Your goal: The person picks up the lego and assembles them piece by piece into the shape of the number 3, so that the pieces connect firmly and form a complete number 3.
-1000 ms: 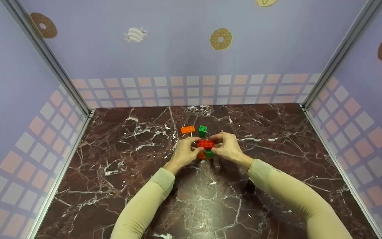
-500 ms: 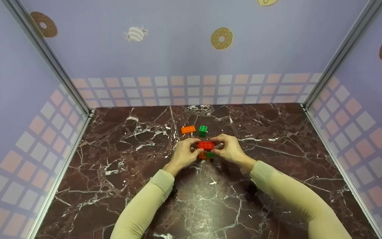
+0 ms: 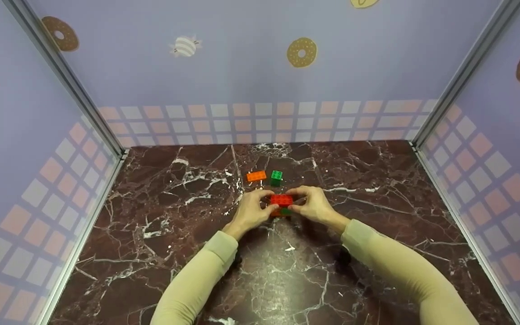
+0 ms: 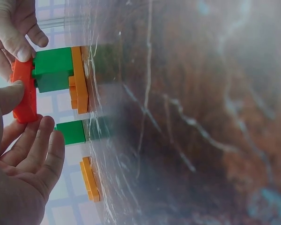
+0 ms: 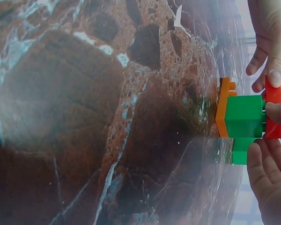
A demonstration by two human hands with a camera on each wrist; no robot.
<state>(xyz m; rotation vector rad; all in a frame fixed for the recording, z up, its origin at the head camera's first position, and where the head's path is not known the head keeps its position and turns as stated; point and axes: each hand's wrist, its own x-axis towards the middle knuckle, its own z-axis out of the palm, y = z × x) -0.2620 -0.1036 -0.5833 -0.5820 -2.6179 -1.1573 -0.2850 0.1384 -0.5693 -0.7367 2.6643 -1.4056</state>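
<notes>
Between both hands is a flat red building brick [image 3: 281,200], with my left hand [image 3: 252,209] pinching its left end and my right hand [image 3: 313,204] its right end. Thumbs are on the near side and fingertips on the far side. Directly under the red brick stands a taller green brick [image 4: 54,70], which sits at one end of a flat orange brick [image 4: 80,89] on the table. Seen from the right wrist, the green brick's studs show in a narrow gap below the red brick [image 5: 274,117], whose other end overhangs the bare orange studs.
Beyond the hands, a second green brick [image 3: 276,177] stands on the dark marbled table [image 3: 188,253]. Left of it lies a second flat orange brick [image 3: 256,175]. Patterned walls [image 3: 260,67] enclose the table at the back and both sides.
Both hands have shifted slightly toward the person with the red brick, which now covers more of the green brick beneath it. The loose bricks behind have not moved.
</notes>
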